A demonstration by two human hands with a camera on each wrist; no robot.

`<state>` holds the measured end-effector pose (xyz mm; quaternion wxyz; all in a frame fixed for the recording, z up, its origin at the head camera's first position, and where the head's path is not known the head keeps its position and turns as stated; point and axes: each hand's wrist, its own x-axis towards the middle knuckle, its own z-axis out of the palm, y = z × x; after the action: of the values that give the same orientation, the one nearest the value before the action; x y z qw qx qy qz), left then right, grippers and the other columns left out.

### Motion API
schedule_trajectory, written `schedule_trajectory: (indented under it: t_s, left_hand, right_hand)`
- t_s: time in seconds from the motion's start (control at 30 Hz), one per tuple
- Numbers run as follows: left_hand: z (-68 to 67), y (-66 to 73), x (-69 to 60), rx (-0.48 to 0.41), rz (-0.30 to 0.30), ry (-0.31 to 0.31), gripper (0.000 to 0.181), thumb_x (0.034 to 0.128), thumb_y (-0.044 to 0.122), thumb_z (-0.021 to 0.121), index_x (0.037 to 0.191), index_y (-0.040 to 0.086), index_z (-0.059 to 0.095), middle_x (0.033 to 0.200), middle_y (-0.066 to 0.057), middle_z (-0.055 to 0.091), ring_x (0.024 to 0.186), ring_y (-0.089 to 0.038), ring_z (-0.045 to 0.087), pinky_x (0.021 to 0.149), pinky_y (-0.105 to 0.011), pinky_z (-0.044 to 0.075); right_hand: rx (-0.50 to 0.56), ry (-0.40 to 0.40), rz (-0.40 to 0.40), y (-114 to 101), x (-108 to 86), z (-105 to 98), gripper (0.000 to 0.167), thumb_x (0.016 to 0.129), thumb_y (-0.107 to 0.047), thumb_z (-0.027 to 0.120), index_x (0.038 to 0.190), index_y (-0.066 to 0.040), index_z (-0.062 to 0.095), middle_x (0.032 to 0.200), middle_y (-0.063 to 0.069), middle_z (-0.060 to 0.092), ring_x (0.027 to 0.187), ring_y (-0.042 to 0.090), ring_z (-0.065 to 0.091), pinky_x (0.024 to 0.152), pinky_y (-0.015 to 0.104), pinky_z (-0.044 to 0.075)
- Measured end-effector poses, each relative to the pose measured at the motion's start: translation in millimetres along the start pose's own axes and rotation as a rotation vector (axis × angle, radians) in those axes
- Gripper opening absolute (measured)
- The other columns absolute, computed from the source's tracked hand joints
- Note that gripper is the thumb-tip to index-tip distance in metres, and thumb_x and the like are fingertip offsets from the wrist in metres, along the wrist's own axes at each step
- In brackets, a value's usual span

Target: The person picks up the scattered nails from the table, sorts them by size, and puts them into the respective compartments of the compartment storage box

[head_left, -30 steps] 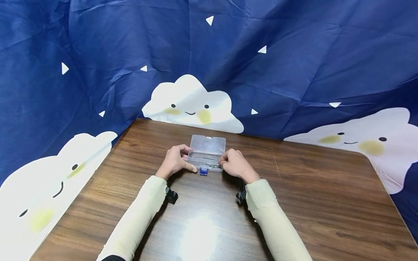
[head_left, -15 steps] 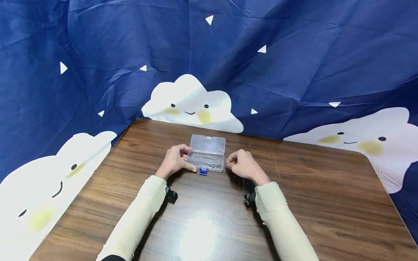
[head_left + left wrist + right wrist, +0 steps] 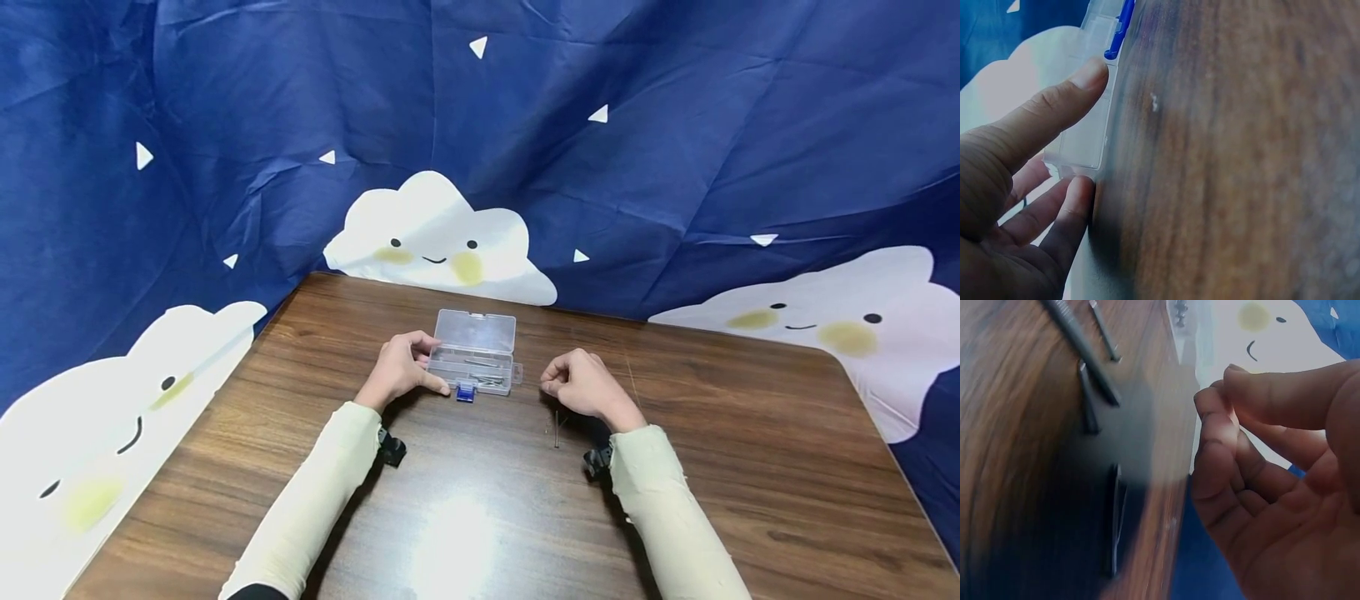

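- head view: open plastic box (image 3: 477, 333) on the worktop (image 3: 712, 417), left hand (image 3: 398, 367) holding its end; a slack grip might let it slide.
- right hand (image 3: 587, 384): grip narrow, nothing visible inside; brushing loose screws (image 3: 1086, 355) could scatter them.

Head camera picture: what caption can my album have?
Left hand holds an open, clear compartment box; right hand curls near thin metal pieces.

My head view looks forward and down from well above; the wrist views (tipped sideways on my screen) face, close up, the left hand (image 3: 397, 368) and right hand (image 3: 585, 383); head and left wrist share the blue latch (image 3: 465, 393).
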<state>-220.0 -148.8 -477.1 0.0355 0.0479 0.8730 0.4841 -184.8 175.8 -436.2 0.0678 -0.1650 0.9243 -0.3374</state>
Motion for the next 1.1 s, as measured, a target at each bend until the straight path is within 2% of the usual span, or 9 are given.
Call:
schedule_trajectory:
  t_s: [0.2,0.7,1.1]
  left_hand:
    - [0.4,-0.5,0.1,0.003,-0.006,0.002,0.079,0.0394,0.013,0.104,0.112,0.014,0.074,0.089,-0.004,0.068,0.083,-0.019,0.061,0.074,-0.032,0.05]
    - [0.8,-0.7,0.2,0.004,-0.004,0.005,0.078,0.0398,0.012,0.104,0.112,0.014,0.074,0.088,-0.005,0.067,0.083,-0.018,0.061,0.074,-0.032,0.05]
    - [0.6,-1.5,-0.1,0.004,0.002,0.006,0.079,0.039,0.013,0.104,0.112,0.014,0.073,0.087,-0.004,0.069,0.082,-0.018,0.063,0.074,-0.032,0.051]
  right_hand:
    - [-0.016,-0.004,0.01,9.7,-9.5,-7.4,0.006,0.089,-0.007,0.072,0.088,-0.009,0.077,0.074,-0.002,0.069,0.069,0.012,0.059,0.073,0.034,0.047]
    - [-0.057,0.014,0.011,37.1,-30.3,-20.1,0.007,0.085,-0.003,0.074,0.089,-0.008,0.077,0.076,-0.006,0.071,0.072,0.01,0.064,0.079,0.038,0.049]
    - [-0.061,0.017,0.066,53.0,-43.3,-26.2,0.006,0.084,-0.003,0.077,0.088,-0.009,0.076,0.076,-0.006,0.071,0.073,0.011,0.065,0.079,0.039,0.05]
